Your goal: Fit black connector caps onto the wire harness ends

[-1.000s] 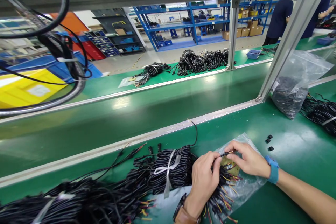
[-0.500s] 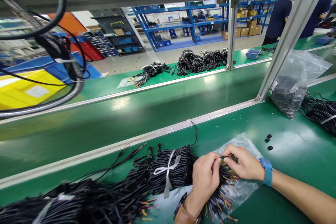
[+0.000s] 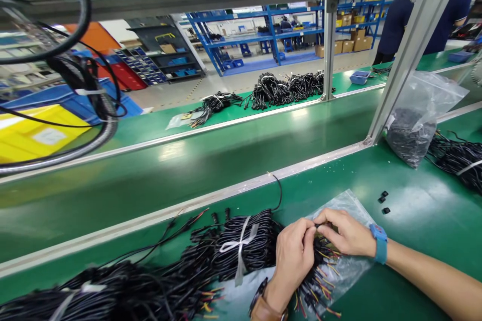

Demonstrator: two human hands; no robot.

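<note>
My left hand (image 3: 294, 257), with a brown-strapped watch on its wrist, pinches a black cable (image 3: 317, 226) between thumb and fingers. Right against it, my right hand (image 3: 347, 233) pinches the same cable near its end; a blue band circles that wrist. Most of the held piece is hidden by my fingertips. Below the hands, cable ends with red and yellow wires (image 3: 318, 281) fan out over a clear plastic bag (image 3: 356, 273). A coiled cable bundle (image 3: 244, 243) tied with a white strip lies left of my left hand.
More black cables (image 3: 124, 286) pile up at lower left. Several small black caps (image 3: 386, 210) lie right of the hands. A clear bag of black parts (image 3: 410, 130) leans near a metal post (image 3: 395, 60). Co-workers (image 3: 393, 27) stand beyond the bench's metal rail (image 3: 226, 195).
My right fingertips have closed in toward my left ones, and the orange wire tip that showed at my right fingers is now hidden. The view has shifted slightly.
</note>
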